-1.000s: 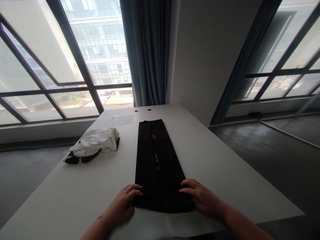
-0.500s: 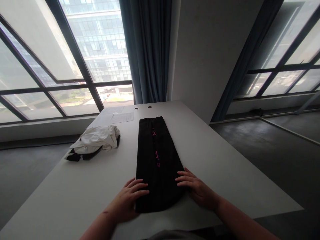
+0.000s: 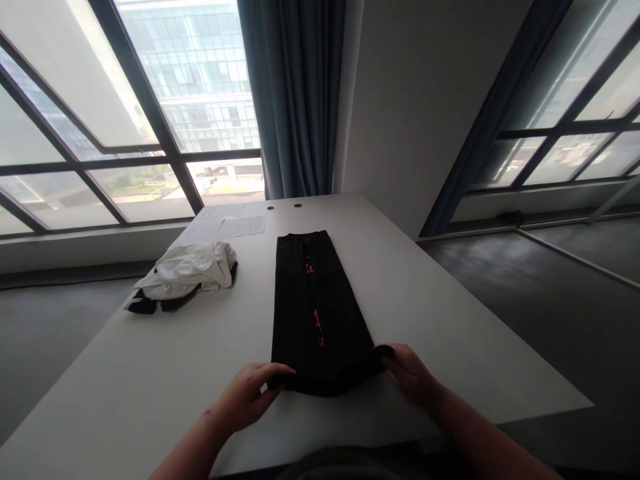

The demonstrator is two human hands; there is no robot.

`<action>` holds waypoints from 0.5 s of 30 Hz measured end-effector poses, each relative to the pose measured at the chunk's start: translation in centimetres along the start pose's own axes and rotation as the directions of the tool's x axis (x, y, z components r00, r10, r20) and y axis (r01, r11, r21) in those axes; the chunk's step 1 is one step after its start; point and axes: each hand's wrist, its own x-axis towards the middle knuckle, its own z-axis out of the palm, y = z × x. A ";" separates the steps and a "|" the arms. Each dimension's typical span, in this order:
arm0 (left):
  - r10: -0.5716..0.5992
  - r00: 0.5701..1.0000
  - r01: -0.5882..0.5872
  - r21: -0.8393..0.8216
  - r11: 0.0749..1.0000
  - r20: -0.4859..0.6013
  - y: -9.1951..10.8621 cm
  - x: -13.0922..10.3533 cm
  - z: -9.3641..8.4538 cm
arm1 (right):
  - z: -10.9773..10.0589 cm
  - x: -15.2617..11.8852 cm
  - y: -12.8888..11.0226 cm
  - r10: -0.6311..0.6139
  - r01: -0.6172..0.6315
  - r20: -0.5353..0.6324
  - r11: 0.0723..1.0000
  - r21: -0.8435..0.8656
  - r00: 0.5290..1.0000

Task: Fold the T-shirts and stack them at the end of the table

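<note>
A black shirt [image 3: 313,300], folded into a long narrow strip, lies lengthwise on the white table, with pink printed marks down its middle. Its near edge is raised off the tabletop and curls up between my hands. At the left corner of that edge, my left hand [image 3: 253,393] grips the cloth between thumb and fingers. My right hand [image 3: 410,373] pinches the right corner, where the fabric bends over; some of its fingertips are hidden by the cloth.
A crumpled white and black garment [image 3: 187,273] lies left on the white table [image 3: 450,347]. Papers [image 3: 240,227] rest at the table's far left, near two round cable holes. Beyond stand a blue curtain [image 3: 297,100], a pillar and windows.
Both hands have gone from lying spread on the shirt's sides to gripping its near corners. The near edge has been lifted and moved slightly away from me.
</note>
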 end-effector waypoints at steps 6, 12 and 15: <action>-0.172 0.966 0.159 -0.079 0.984 -0.193 -2.9 4.8 -0.3 | 0.3 5.3 0.8 0.237 -0.238 -0.112 0.971 0.002 0.965; -0.320 0.908 0.329 -0.011 0.944 -0.271 -7.8 11.4 -0.4 | 1.2 12.0 3.5 0.272 -0.327 -0.229 0.911 -0.250 0.935; -0.401 0.870 0.453 0.144 0.880 -0.285 -9.1 12.7 -0.1 | 1.7 13.1 5.4 0.256 -0.348 -0.242 0.778 -0.522 0.936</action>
